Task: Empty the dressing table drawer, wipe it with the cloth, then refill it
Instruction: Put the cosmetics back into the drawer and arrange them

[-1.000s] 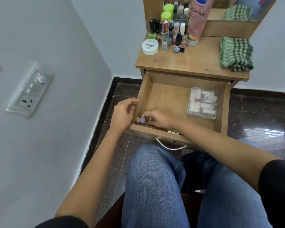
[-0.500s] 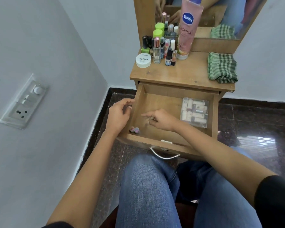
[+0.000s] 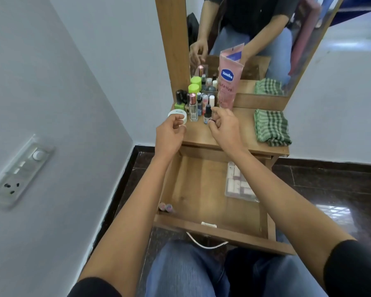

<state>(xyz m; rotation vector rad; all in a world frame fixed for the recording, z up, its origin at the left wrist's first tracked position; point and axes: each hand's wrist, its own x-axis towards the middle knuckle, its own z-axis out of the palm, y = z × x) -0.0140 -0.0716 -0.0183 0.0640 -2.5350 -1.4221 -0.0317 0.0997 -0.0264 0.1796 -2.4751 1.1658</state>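
Observation:
The wooden drawer (image 3: 210, 228) stands pulled out below the table top (image 3: 234, 133). Two small pink-capped items (image 3: 165, 207) lie in its front left corner, and a clear plastic box (image 3: 240, 185) of small tubes sits at its right side. My left hand (image 3: 169, 136) hangs over the table's front left with loosely curled fingers, just in front of a white round jar (image 3: 177, 114). My right hand (image 3: 223, 127) is at the front row of small bottles, and its fingertips curl round a small dark-red bottle (image 3: 211, 121) beside a blue dropper bottle (image 3: 207, 113). A folded green checked cloth (image 3: 271, 127) lies on the table's right.
A cluster of nail polish and perfume bottles (image 3: 193, 99) and a pink Vaseline tube (image 3: 228, 82) stand at the back left of the table, against the mirror (image 3: 266, 39). A wall with a switch plate (image 3: 19, 170) is close on the left. My knees are under the drawer handle (image 3: 206, 243).
Both hands have left the drawer and risen to the table top. The two pink-capped items stay in the drawer's front left corner. The view has tilted up toward the mirror.

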